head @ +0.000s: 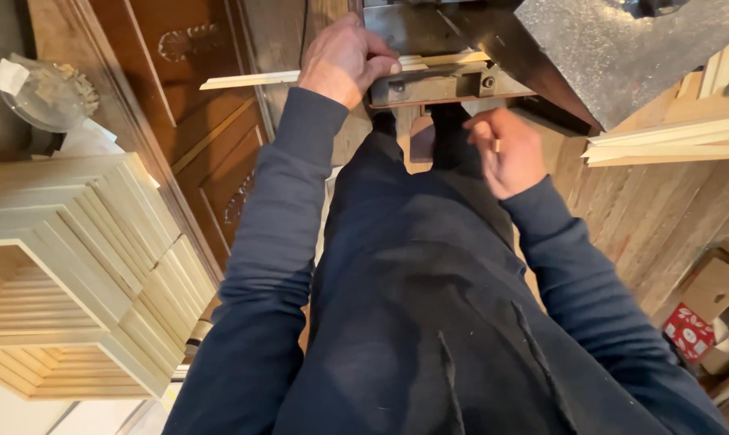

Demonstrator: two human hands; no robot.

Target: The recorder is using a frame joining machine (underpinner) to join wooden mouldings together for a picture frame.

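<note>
Head view, looking straight down my own body. My left hand is clamped down on a long pale wooden strip, fingers curled over it, pressing it against the metal bed of a machine. The strip lies roughly level, its free end sticking out to the left past my wrist and over a dark carved wooden door panel; the other end runs right, into the machine's front edge, where a second thin strip seems to lie with it.

My right hand is below and right of the machine, off the bed, fingers loosely curled. A small pale sliver of wood shows between finger and thumb; looks pinched, but it's blurred, so I can't tell how firm the grip is. The two hands are apart, with the machine's lower bracket between them.

Left of me is a stack of pale wooden frame pieces, mitred and nested. Above that, a clear plastic bag holding wood scraps. At right, more pale strips rest on a wooden bench, and a red box sits on the floor by some cardboard.
</note>
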